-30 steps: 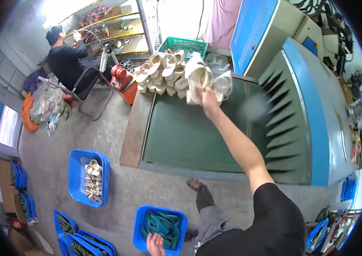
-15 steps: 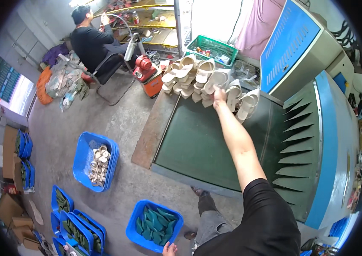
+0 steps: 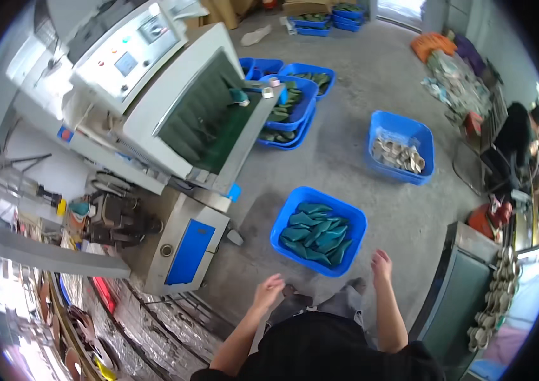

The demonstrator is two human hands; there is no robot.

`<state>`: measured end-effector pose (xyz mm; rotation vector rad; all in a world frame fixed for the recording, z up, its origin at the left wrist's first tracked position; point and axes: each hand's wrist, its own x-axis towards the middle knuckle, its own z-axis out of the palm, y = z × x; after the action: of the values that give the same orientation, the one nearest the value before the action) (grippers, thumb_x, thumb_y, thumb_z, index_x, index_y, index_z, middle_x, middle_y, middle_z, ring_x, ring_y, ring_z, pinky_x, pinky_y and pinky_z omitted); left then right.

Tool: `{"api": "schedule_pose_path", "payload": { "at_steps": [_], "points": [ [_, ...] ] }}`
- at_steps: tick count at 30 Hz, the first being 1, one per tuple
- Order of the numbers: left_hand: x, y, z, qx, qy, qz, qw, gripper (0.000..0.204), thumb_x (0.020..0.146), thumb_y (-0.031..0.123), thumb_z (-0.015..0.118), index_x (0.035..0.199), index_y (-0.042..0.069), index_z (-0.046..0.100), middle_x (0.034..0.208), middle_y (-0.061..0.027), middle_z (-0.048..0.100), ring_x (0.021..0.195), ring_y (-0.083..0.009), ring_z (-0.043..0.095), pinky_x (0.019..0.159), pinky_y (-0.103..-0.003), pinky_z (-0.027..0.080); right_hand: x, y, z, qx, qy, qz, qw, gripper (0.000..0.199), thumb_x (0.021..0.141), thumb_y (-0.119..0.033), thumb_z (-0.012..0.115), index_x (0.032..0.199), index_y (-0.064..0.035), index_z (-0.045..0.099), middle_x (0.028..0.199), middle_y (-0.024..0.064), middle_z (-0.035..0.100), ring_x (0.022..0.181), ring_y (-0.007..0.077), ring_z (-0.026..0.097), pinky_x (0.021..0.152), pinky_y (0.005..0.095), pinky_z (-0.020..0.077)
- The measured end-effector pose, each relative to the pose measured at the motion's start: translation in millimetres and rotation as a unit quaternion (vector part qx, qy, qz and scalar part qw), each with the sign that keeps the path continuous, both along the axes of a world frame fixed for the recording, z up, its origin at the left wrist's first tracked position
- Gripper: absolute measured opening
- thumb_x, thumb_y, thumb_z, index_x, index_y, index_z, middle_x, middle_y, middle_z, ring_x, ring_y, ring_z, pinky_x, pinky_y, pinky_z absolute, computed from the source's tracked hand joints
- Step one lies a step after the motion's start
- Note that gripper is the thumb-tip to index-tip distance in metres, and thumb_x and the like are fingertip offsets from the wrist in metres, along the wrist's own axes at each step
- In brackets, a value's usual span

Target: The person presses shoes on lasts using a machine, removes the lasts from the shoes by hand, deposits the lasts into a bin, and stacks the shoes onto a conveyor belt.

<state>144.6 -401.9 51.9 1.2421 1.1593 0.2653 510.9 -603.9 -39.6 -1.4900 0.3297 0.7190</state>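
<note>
Across the middle spreads a grey floor (image 3: 339,155). On the far left stands a big white machine (image 3: 174,79) with a dark green curtain (image 3: 196,120) over its mouth. On the near right is a long desk (image 3: 463,298) with a green top, and pale sandals (image 3: 498,286) line its right side. Between them, on the floor, sits a blue tub (image 3: 353,222). Farther off to the right is a second blue tub (image 3: 385,126), well apart from the first, with pale shoes (image 3: 398,155) piled in it. The left grip (image 3: 269,291) is loose, fingers a little bent, pinching nothing, near the first tub's near left corner. The right grip (image 3: 381,265) is loose and bare too, near its near right corner. Many dark green pieces (image 3: 317,235) lie jumbled inside that first tub.
</note>
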Motion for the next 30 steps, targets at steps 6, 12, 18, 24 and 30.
{"api": "schedule_pose_path", "payload": {
  "at_steps": [6, 12, 18, 24, 30],
  "points": [
    [-138.9, 119.6, 40.6, 0.036, -0.070, 0.316, 0.945, 0.036, 0.086, -0.001, 0.066, 0.122, -0.002, 0.061, 0.109, -0.0089, 0.069, 0.097, -0.0165, 0.065, 0.084, -0.030, 0.053, -37.5, 346.6, 97.8, 0.108, -0.131, 0.264, 0.949, 0.035, 0.089, -0.012, 0.064, 0.121, 0.0012, 0.062, 0.107, 0.0071, 0.067, 0.087, 0.0129, 0.059, 0.074, 0.0261, 0.0472],
    [-189.4, 278.4, 169.9, 0.275, -0.029, 0.382, 0.882, 0.027, 0.089, -0.002, 0.061, 0.116, -0.002, 0.063, 0.105, -0.0093, 0.067, 0.097, -0.0167, 0.062, 0.087, -0.028, 0.051, 7.2, 639.0, 57.5, 0.178, -0.102, 0.339, 0.918, 0.036, 0.087, -0.014, 0.063, 0.120, -0.0002, 0.063, 0.092, 0.0036, 0.065, 0.076, 0.0114, 0.056, 0.066, 0.0273, 0.0443],
    [-304.9, 407.5, 247.3, 0.366, 0.051, 0.488, 0.790, 0.042, 0.093, 0.010, 0.056, 0.134, -0.001, 0.051, 0.127, -0.0129, 0.058, 0.114, -0.0212, 0.057, 0.097, -0.036, 0.046, 43.9, 915.6, 46.4, 0.138, -0.216, 0.263, 0.930, 0.044, 0.083, -0.013, 0.066, 0.125, -0.0033, 0.062, 0.104, 0.0088, 0.068, 0.088, 0.0162, 0.061, 0.075, 0.0296, 0.0477],
    [-451.6, 524.3, 276.9, 0.406, 0.219, 0.476, 0.749, 0.050, 0.096, 0.023, 0.057, 0.142, 0.006, 0.046, 0.140, -0.0127, 0.048, 0.129, -0.0255, 0.048, 0.104, -0.042, 0.041, 91.2, 1062.2, -0.6, -0.080, -0.488, 0.259, 0.829, 0.054, 0.078, -0.012, 0.067, 0.131, -0.0056, 0.056, 0.121, 0.0186, 0.064, 0.105, 0.0331, 0.063, 0.093, 0.0399, 0.0490],
    [-453.1, 594.2, 279.0, 0.323, 0.186, 0.539, 0.755, 0.056, 0.091, 0.027, 0.065, 0.139, 0.006, 0.047, 0.138, -0.0134, 0.048, 0.123, -0.0264, 0.052, 0.102, -0.044, 0.043, 82.6, 1039.6, 17.8, -0.201, -0.547, 0.420, 0.696, 0.049, 0.075, -0.020, 0.075, 0.120, -0.0075, 0.062, 0.113, 0.0177, 0.065, 0.102, 0.0349, 0.063, 0.089, 0.0421, 0.0513]
  ]
}}
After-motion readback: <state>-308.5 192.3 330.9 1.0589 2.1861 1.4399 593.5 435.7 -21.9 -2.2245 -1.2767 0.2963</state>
